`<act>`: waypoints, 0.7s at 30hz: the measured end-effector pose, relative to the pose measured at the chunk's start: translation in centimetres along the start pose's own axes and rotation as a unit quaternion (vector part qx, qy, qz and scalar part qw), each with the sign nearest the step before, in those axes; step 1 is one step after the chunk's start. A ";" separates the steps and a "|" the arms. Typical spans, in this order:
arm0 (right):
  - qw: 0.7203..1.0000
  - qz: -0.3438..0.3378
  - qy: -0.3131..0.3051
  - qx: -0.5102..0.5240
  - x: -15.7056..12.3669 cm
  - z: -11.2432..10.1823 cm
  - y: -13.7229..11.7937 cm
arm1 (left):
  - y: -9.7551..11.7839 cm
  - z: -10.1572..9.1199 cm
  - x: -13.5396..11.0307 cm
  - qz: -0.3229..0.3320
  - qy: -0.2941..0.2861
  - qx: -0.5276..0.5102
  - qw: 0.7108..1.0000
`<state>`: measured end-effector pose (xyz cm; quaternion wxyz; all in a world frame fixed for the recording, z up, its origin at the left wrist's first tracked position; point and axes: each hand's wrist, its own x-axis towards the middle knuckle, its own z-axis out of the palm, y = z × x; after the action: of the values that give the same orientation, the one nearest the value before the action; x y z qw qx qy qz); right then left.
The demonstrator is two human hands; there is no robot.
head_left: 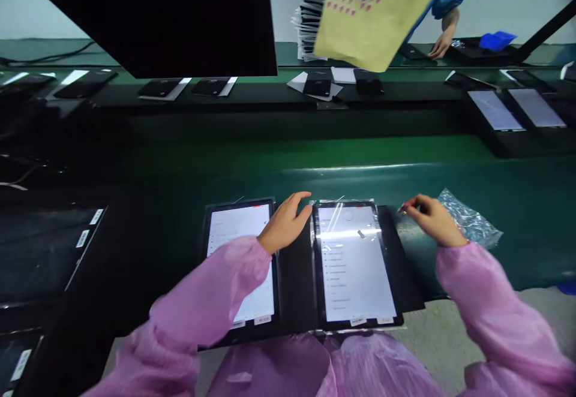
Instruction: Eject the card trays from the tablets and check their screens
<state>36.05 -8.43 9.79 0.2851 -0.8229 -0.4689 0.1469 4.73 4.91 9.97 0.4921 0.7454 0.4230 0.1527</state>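
Note:
Two tablets lie lit side by side on a black mat (294, 277) in front of me. My left hand (284, 224) rests between them, fingers loosely bent, fingertips touching the top left corner of the right tablet (353, 265), which is covered in clear film. The left tablet (240, 247) shows a white screen, partly hidden by my pink sleeve. My right hand (432, 218) hovers to the right of the mat, fingers pinched on the edge of a crumpled clear plastic bag (470, 223).
A green conveyor belt (315, 169) runs across. Beyond it, several dark devices lie along a far bench (252, 94). Another person's hand (441, 43) works at the far right. A black monitor (153, 13) and a yellow sheet (373, 7) hang overhead. More tablets lie at left (45, 247).

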 end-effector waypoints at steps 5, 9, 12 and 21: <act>0.997 0.036 0.050 -0.049 -3.2 3.8 6.1 | 0.5 3.6 7.9 -0.044 -0.083 -0.014 0.995; 0.993 0.055 0.093 -0.050 -2.3 4.0 8.0 | 0.8 3.8 8.7 -0.072 -0.105 -0.057 0.990; 0.994 0.065 0.087 -0.033 -0.5 3.6 8.9 | 2.5 3.0 7.4 -0.074 -0.087 -0.092 0.989; 0.995 0.072 0.004 0.067 0.8 -3.0 4.0 | 10.7 1.1 0.2 0.070 -0.080 -0.075 0.991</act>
<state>40.75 -10.36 9.75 0.3296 -0.8344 -0.3965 0.1950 10.68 2.69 18.69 0.5673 0.7437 0.3165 0.1579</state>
